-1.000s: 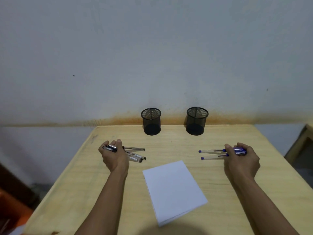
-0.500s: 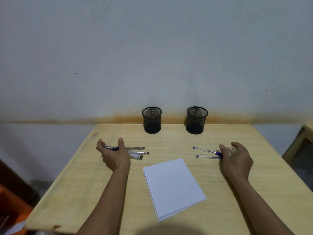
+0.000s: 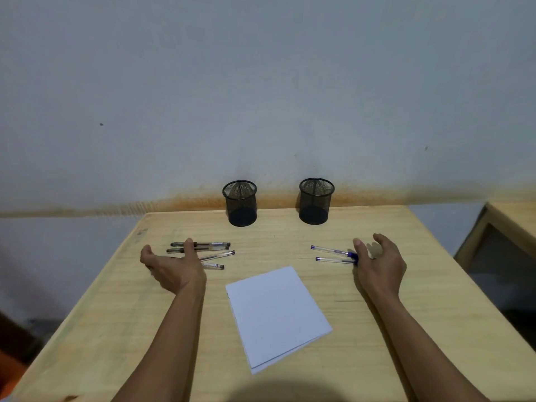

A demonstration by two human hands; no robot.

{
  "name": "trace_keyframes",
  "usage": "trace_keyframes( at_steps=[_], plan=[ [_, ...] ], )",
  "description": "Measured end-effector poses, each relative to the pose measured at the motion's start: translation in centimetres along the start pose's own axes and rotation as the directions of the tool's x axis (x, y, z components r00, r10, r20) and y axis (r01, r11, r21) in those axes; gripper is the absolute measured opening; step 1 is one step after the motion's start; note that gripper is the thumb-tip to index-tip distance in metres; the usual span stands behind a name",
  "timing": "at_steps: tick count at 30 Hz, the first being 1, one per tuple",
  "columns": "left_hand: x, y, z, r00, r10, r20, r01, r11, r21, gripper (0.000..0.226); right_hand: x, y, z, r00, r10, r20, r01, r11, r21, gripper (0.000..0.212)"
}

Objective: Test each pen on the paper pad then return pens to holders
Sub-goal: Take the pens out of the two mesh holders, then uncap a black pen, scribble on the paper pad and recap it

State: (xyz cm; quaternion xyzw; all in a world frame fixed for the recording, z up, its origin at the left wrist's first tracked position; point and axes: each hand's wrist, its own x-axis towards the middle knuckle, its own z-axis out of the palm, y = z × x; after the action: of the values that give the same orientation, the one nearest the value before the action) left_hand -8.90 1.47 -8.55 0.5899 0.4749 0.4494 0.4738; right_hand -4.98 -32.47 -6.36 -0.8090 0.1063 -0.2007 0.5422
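Several black pens point(image 3: 213, 248) lie loose on the wooden table point(image 3: 406, 300), partly hidden under my left hand point(image 3: 171, 266), which hovers over them with spread, relaxed fingers and holds nothing. Two blue pens point(image 3: 333, 255) lie on the right, their caps beside my right hand point(image 3: 378, 264), whose fingers are loosely spread and grip nothing. A white paper pad point(image 3: 275, 314) lies between my forearms. Two black mesh holders stand at the table's back edge, the left holder point(image 3: 240, 203) and the right holder point(image 3: 316, 201), and both look empty.
A grey wall with an orange stain rises just behind the holders. A second wooden piece of furniture point(image 3: 513, 219) stands off the table's right side. The table's left edge drops to a dark floor.
Both hands have let go of their pens. The black pens now lie spread on the table at the left, the blue pens at the right, and both hands have opened.
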Motion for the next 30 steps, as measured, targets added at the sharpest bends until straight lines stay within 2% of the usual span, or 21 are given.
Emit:
trace_keyframes(
  at_steps=[9,14,17,20,22,24,26,30],
  plan=[
    [-0.3,0.3,-1.2,1.000,-0.013,-0.003,0.013,0.998,0.058,0.065,0.0,0.2,0.0,1.000,0.019,0.001,-0.019,1.000,0.005,0.053],
    [-1.2,1.0,-2.9,0.993,0.043,0.109,-0.044,0.999,0.012,0.068,-0.3,-0.1,-0.1,1.000,0.016,0.004,-0.016,1.000,0.022,0.051],
    [-1.2,1.2,-4.9,0.966,0.129,0.224,-0.142,0.989,0.040,0.068,-1.0,-1.1,0.0,0.999,-0.034,0.010,0.034,0.999,0.039,0.046],
    [-0.6,0.5,-7.4,0.913,0.276,0.300,-0.342,0.920,0.193,0.066,-2.4,-3.1,1.0,0.978,-0.203,0.039,0.201,0.979,0.039,0.040],
    [0.4,-0.4,-8.7,0.871,0.292,0.394,-0.442,0.816,0.374,0.072,-3.5,-4.8,2.6,0.944,-0.312,0.104,0.306,0.949,0.074,0.037],
    [1.7,-1.1,-9.6,0.824,0.216,0.523,-0.515,0.671,0.534,0.083,-4.7,-6.5,5.0,0.884,-0.422,0.200,0.409,0.906,0.105,0.034],
    [2.7,-1.8,-10.3,0.786,0.133,0.603,-0.569,0.537,0.623,0.094,-6.1,-7.8,8.0,0.800,-0.509,0.317,0.498,0.859,0.122,0.030],
    [3.1,-1.9,-10.8,0.758,0.001,0.652,-0.589,0.432,0.684,0.103,-8.3,-9.5,14.3,0.606,-0.535,0.589,0.610,0.788,0.088,0.029]
  ],
)
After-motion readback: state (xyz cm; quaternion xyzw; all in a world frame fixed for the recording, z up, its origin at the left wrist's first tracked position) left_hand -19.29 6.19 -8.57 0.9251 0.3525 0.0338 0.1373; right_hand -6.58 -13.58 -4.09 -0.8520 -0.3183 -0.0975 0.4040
